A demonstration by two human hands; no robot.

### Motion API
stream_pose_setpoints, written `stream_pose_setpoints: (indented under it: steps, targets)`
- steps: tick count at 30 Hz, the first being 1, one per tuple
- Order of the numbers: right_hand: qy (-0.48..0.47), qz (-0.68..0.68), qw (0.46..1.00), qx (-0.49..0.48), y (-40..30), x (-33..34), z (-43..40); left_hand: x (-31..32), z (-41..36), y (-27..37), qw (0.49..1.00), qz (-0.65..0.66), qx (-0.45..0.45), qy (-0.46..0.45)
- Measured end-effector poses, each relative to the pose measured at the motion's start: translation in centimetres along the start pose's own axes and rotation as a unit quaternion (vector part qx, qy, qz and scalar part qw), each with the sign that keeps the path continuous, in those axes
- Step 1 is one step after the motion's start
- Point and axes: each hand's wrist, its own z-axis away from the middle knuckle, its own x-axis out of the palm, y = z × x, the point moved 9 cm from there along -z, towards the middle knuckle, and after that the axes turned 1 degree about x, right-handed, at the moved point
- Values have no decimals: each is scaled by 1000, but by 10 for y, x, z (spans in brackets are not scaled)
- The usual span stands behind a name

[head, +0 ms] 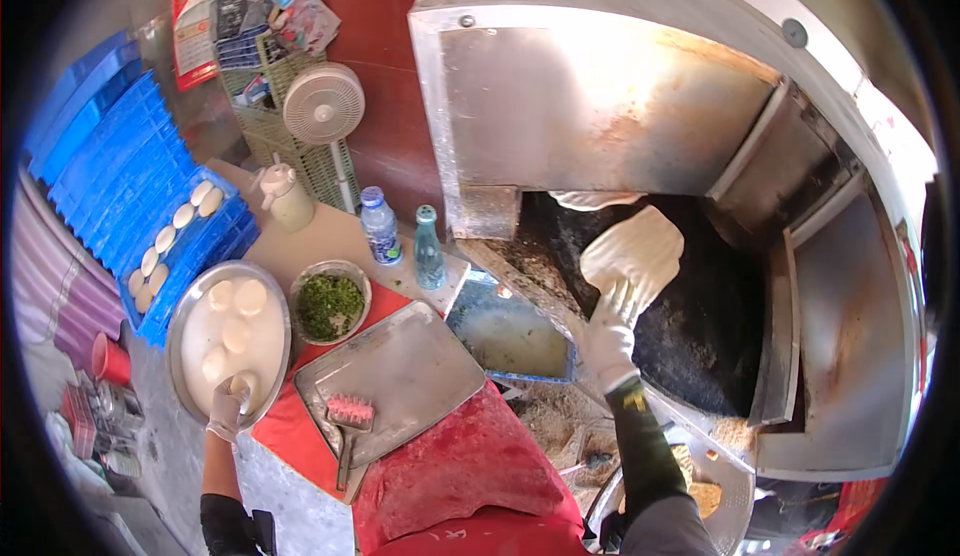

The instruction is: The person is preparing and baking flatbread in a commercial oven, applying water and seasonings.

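Note:
My right hand (611,342), in a white glove, holds a stretched sheet of flat dough (637,252) in the wide, dark oven opening (697,338). Its fingers overlap the lower edge of the sheet. A second pale flatbread (596,200) shows partly under the upper edge of the opening. My left hand (226,410), in a thin clear glove, reaches into an oval metal basin (279,293) and grips a round dough piece (244,385). Several more dough rounds (235,335) sit in the basin on a whitish layer, which could be flour or liquid.
A metal tray (420,361) carries a dough docker (349,413). Nearby stand a bowl of chopped greens (330,307), two bottles (381,226) and a jug (286,197). Blue crates (199,237) hold dough pieces. A blue-rimmed tub (517,338) sits beside the oven; baked bread (705,497) lies lower right.

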Motion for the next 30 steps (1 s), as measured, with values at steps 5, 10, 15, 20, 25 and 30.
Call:
stream_pose_setpoints:
  steps: [5,10,15,20,25,30]
  targets:
    - [155,6,984,-82,-30,-27,-30,-6,25,42,984,-170,52,22]
    - [168,85,965,-183,-3,95,-42,-13,14,46,934,-297,171,104]
    - [33,-125,990,-60,-15,7,-18,-45,27,72,926,-281,61,243]
    - [86,-81,977,-179,-93,-32,11,-73,-20,48,894,-354,51,270]
    - [-2,-113,969,-219,-140,-40,45,-48,-55,60,802,-545,-81,233]
    - [-53,-103,963,-245,-158,-34,58,-50,-74,-22,942,-307,-121,60]
